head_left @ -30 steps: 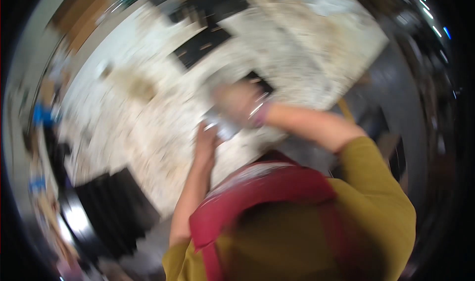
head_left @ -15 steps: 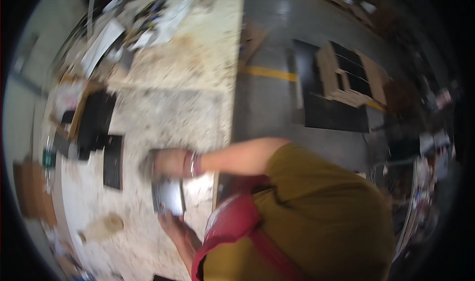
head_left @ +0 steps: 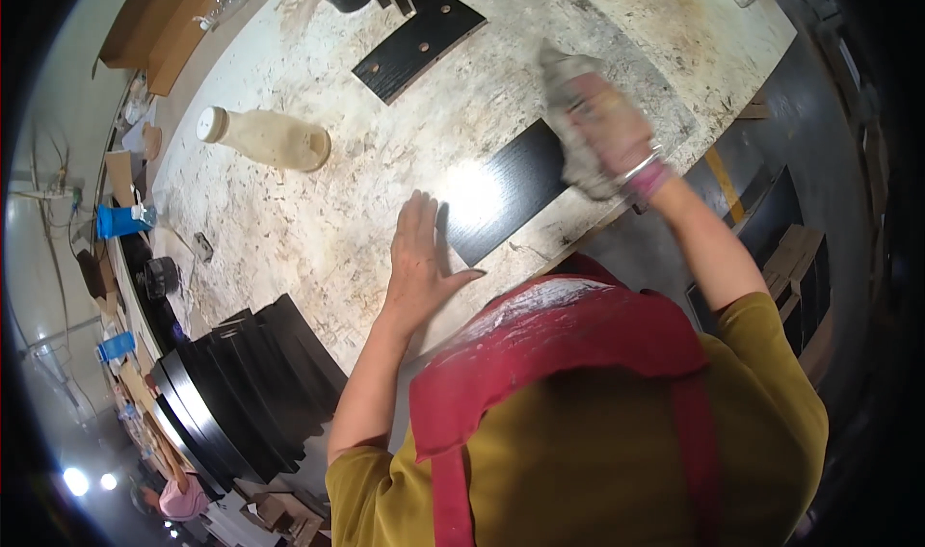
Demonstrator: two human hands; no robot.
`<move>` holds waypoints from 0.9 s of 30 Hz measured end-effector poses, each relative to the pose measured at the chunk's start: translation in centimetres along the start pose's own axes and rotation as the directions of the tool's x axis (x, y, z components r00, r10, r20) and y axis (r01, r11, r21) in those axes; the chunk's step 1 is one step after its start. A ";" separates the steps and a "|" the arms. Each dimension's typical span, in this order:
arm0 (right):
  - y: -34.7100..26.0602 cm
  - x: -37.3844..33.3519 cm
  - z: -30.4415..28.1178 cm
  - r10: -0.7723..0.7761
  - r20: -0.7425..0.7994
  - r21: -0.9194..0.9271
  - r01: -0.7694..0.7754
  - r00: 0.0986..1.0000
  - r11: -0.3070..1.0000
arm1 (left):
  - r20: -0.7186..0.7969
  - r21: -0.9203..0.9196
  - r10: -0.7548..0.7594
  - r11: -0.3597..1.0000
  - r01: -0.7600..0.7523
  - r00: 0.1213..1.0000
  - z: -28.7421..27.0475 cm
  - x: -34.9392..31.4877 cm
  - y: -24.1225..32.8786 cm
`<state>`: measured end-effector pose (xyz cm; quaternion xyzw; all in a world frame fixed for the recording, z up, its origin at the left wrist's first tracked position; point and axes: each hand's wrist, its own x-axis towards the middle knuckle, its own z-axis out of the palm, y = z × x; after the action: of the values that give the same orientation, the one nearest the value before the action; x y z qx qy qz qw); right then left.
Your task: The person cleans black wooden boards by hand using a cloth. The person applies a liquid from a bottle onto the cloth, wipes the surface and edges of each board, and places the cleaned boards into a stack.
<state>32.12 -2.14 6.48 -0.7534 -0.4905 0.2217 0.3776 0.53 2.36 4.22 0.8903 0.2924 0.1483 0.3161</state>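
A short black wood-grain board [head_left: 520, 186] lies flat near the table's front edge, light glaring off its left part. My left hand [head_left: 419, 258] rests flat at the board's left end, fingers stretched and thumb out along the near corner; it holds nothing. My right hand [head_left: 612, 128] is closed on a crumpled grey cloth [head_left: 562, 75] at the board's right end. The cloth covers that end and spreads onto the table beyond it. Motion slightly blurs the right hand and cloth.
On the worn white table [head_left: 356, 161] lies a cloudy plastic bottle [head_left: 270, 137] with a white cap. Farther back is a black panel [head_left: 424, 46] with round holes. Stacked black boards [head_left: 260, 383] stand at the left. Another person [head_left: 183, 499] in pink is far off, lower left.
My view has turned, so the table now spreads ahead of me. The right hand with the cloth has shifted to the board's end; the left hand stays by the opposite end.
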 end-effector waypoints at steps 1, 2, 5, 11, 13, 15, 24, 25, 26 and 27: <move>-2.6 -1.0 2.6 -0.296 0.064 -0.204 0.303 0.953 0.931 | -0.022 0.042 -0.043 0.998 0.044 0.999 0.9 0.1 0.2; -4.0 -2.6 5.0 -0.394 0.210 -0.281 0.441 0.895 0.852 | -0.043 0.085 -0.077 0.993 0.081 0.996 1.5 0.4 0.4; -3.6 -5.7 9.6 -0.472 0.338 -0.303 0.569 0.814 0.764 | -0.087 0.069 -0.002 0.998 0.008 0.996 2.9 0.6 -0.8; -4.2 0.0 4.8 -0.491 0.260 -0.523 0.548 0.832 0.653 | -0.211 0.035 -0.031 0.999 0.039 0.977 3.7 0.5 -1.0; -8.5 -4.2 9.3 -0.747 0.205 -0.524 0.716 0.633 0.462 | -0.222 0.048 -0.026 0.998 0.038 0.975 4.4 0.6 -1.4; -6.2 -5.9 10.4 -0.494 0.444 -0.317 0.646 0.748 0.694 | -0.208 0.047 -0.037 0.998 0.048 0.977 4.4 0.2 -1.6; -3.3 -6.6 14.2 -0.610 0.198 -0.221 0.641 0.767 0.735 | -0.202 0.047 -0.113 0.991 0.125 0.973 5.2 0.2 -1.1; -5.0 -5.4 12.7 -0.508 0.441 -0.356 0.664 0.740 0.658 | -0.225 0.079 -0.136 0.985 0.157 0.965 5.1 0.1 -1.0; -6.5 -3.7 10.8 -0.345 0.639 -0.457 0.700 0.687 0.548 | -0.246 0.113 -0.163 0.974 0.195 0.956 4.9 -0.1 -0.6; -6.0 -1.8 8.8 0.024 0.510 -0.335 0.173 0.860 0.926 | -0.287 0.101 -0.123 0.982 0.158 0.950 4.7 -0.1 -0.6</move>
<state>21.70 0.73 5.70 -0.7062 -0.6342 0.2998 0.0956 2.29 0.41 0.27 0.8551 0.4054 0.2311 0.2260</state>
